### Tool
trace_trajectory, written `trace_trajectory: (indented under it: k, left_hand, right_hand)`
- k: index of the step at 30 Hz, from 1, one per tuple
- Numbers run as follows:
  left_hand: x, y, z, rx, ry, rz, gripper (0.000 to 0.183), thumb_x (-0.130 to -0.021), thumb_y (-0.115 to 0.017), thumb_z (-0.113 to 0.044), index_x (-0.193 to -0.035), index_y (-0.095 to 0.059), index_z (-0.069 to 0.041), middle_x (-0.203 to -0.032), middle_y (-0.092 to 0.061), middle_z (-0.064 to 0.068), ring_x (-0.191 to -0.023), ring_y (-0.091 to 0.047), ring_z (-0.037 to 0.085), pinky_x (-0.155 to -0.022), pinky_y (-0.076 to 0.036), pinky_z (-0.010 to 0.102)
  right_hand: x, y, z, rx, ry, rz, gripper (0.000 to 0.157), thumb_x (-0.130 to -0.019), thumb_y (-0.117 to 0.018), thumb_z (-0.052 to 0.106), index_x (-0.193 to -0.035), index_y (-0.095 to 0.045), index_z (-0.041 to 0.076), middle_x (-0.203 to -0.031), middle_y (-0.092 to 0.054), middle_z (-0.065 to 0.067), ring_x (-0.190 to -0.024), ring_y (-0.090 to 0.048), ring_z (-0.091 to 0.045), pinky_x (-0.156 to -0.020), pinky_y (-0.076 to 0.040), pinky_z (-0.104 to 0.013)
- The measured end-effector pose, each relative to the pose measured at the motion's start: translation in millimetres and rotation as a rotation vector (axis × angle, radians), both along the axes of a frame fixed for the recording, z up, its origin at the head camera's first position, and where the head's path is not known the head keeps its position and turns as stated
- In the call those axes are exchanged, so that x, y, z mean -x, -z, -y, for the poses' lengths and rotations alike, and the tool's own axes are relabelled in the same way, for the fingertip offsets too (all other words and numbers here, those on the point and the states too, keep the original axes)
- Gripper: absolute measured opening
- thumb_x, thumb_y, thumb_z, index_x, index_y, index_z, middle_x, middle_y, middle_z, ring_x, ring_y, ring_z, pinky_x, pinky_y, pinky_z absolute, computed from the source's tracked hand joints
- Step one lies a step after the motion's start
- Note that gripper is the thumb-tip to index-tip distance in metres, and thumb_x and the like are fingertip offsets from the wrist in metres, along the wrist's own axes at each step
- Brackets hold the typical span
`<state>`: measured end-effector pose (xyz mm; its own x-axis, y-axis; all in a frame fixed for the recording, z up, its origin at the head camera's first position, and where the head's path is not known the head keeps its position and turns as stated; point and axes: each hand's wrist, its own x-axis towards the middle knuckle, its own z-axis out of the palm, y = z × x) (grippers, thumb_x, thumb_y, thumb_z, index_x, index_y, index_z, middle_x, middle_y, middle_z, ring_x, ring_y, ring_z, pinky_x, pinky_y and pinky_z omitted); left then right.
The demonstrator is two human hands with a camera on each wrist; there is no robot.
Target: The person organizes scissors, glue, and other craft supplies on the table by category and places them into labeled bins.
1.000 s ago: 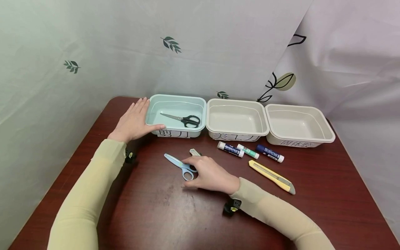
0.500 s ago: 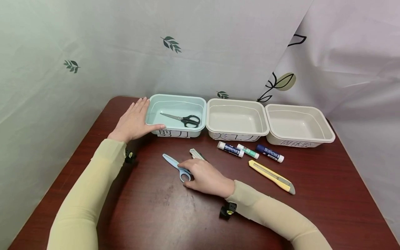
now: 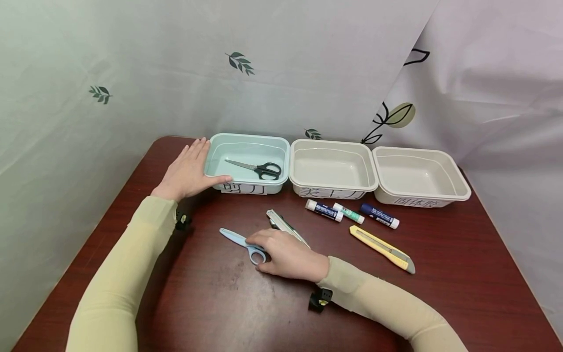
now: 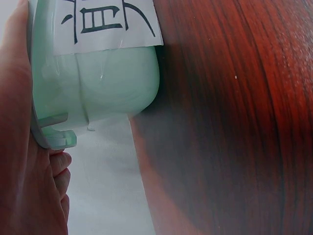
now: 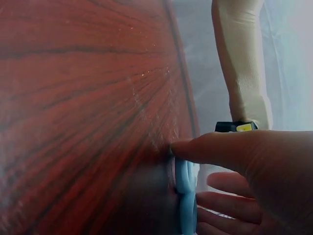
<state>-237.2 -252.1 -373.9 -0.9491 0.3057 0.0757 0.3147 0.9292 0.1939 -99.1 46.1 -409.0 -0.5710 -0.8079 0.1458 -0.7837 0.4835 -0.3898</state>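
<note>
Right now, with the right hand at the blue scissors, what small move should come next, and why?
I'd probably lift the blue scissors toward the light-blue bin. The right hand appears to pinch them, the left hand rests against that bin, and black scissors lie inside it.

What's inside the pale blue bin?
Black-handled scissors on the floor of the pale blue bin, blades pointing left. The left hand covers part of its near-left rim; anything beneath can't be seen.
</note>
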Motion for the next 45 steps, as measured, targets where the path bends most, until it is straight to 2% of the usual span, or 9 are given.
trace_trajectory:
  k: [6, 12, 20, 33, 41, 45]
  left_hand:
    - [0.3, 0.3, 0, 0.003, 0.003, 0.0, 0.123, -0.085, -0.053, -0.082, -0.161, -0.011, 0.005, -0.166, -0.011, 0.025, -0.154, -0.006, 0.036, -0.124, -0.003, 0.048]
    - [0.9, 0.5, 0, 0.002, 0.005, -0.01, 0.123, -0.085, -0.054, -0.082, -0.161, -0.012, 0.005, -0.166, -0.013, 0.025, -0.154, -0.007, 0.036, -0.124, -0.004, 0.048]
    - [1.3, 0.7, 0, -0.003, 0.004, -0.006, 0.123, -0.084, -0.054, -0.082, -0.161, -0.011, 0.004, -0.166, -0.012, 0.024, -0.154, -0.006, 0.035, -0.124, -0.003, 0.047]
    - [1.7, 0.5, 1, -0.003, 0.003, -0.003, 0.123, -0.085, -0.053, -0.082, -0.161, -0.011, 0.005, -0.166, -0.011, 0.025, -0.154, -0.006, 0.035, -0.124, -0.002, 0.047]
    - [-0.1, 0.2, 0, -0.008, -0.002, 0.005, 0.123, -0.085, -0.053, -0.082, -0.161, -0.01, 0.004, -0.166, -0.011, 0.025, -0.154, -0.006, 0.036, -0.124, -0.003, 0.049]
    - [-0.3, 0.0, 0, -0.005, -0.003, 0.005, 0.124, -0.084, -0.054, -0.082, -0.161, -0.01, 0.004, -0.166, -0.011, 0.025, -0.154, -0.006, 0.036, -0.124, -0.003, 0.049]
  right_hand:
    - [3.7, -0.6, -2, 0.014, 0.021, -0.001, 0.044, -0.081, -0.083, 0.019, -0.122, -0.07, 0.009, -0.11, -0.067, 0.003, -0.1, -0.059, -0.008, -0.089, -0.049, -0.024]
    - [6.6, -5.2, -2, -0.043, 0.024, -0.025, 0.038, -0.081, -0.082, 0.02, -0.117, -0.073, 0.011, -0.105, -0.066, 0.003, -0.097, -0.059, -0.01, -0.084, -0.051, -0.025]
    - [11.7, -12.0, 2, -0.127, 0.031, -0.022, 0.034, -0.072, -0.083, 0.021, -0.104, -0.075, 0.016, -0.091, -0.056, 0.006, -0.078, -0.051, -0.009, -0.059, -0.045, -0.024]
    - [12.0, -17.1, 5, -0.186, 0.041, -0.021, 0.045, -0.066, -0.091, 0.03, -0.108, -0.079, 0.017, -0.094, -0.058, 0.007, -0.083, -0.053, -0.01, -0.058, -0.048, -0.027]
    - [12.8, -22.2, 6, -0.25, 0.035, -0.023, 0.035, -0.064, -0.093, 0.031, -0.091, -0.075, 0.02, -0.083, -0.049, 0.009, -0.072, -0.048, -0.01, -0.056, -0.044, -0.028]
    - [12.9, -23.2, 6, -0.251, 0.024, -0.017, 0.032, -0.064, -0.092, 0.03, -0.088, -0.074, 0.021, -0.083, -0.048, 0.009, -0.071, -0.048, -0.01, -0.055, -0.043, -0.027]
